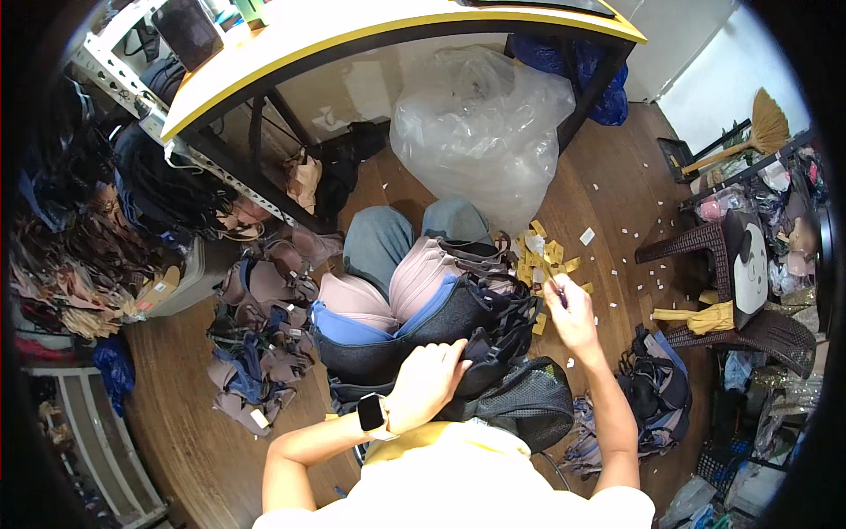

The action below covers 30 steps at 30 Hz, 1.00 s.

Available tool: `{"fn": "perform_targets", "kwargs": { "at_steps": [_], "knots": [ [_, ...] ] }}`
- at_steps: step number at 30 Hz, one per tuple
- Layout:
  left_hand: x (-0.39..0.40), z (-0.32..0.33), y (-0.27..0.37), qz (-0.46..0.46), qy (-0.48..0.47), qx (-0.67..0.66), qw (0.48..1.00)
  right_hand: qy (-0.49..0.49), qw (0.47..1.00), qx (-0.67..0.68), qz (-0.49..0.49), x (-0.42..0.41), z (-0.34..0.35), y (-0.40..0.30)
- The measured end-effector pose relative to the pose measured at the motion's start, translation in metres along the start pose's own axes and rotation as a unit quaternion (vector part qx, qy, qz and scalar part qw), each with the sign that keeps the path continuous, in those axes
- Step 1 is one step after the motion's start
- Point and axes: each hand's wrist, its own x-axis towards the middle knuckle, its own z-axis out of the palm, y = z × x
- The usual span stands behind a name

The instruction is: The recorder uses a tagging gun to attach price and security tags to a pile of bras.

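A stack of nested padded bras (pixel 429 278), in pink, blue and dark grey, lies across my lap over the jeans (pixel 377 238). My left hand (pixel 429 383), with a smartwatch on the wrist, rests on the near side of the dark bras; whether its fingers grip the fabric is unclear. Out to the right, my right hand (pixel 570 307) is closed around a small, thin dark-handled item, too small to name. Just beyond that hand, yellow tags (pixel 531 254) lie in a pile on the floor. A black mesh pouch (pixel 529 403) sits against my waist.
A clear plastic bag (pixel 476 132) stands under the yellow-edged table (pixel 370 43). Bra piles lie on the floor at left (pixel 264 330) and right (pixel 651 397). At the right are a brown plastic chair (pixel 717 244) and a broom (pixel 767 125). White scraps dot the floor.
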Motion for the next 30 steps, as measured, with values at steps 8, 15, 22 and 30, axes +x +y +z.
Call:
{"fn": "perform_targets", "kwargs": {
  "at_steps": [8,15,22,30],
  "knots": [
    [0.009,0.013,-0.013,-0.221,0.046,-0.530,0.817,-0.013,0.996,-0.044,-0.078,-0.040,0.011,-0.051],
    [0.014,-0.004,-0.025,-0.274,0.104,-0.662,0.690,-0.096,0.985,-0.084,-0.116,-0.067,0.031,-0.074],
    [0.013,0.001,-0.027,-0.304,0.122,-0.674,0.662,-0.084,0.983,-0.094,-0.130,-0.069,0.034,-0.073],
    [0.013,0.004,-0.023,-0.297,0.129,-0.650,0.687,-0.094,0.984,-0.090,-0.118,-0.067,0.035,-0.074]
  ]
}}
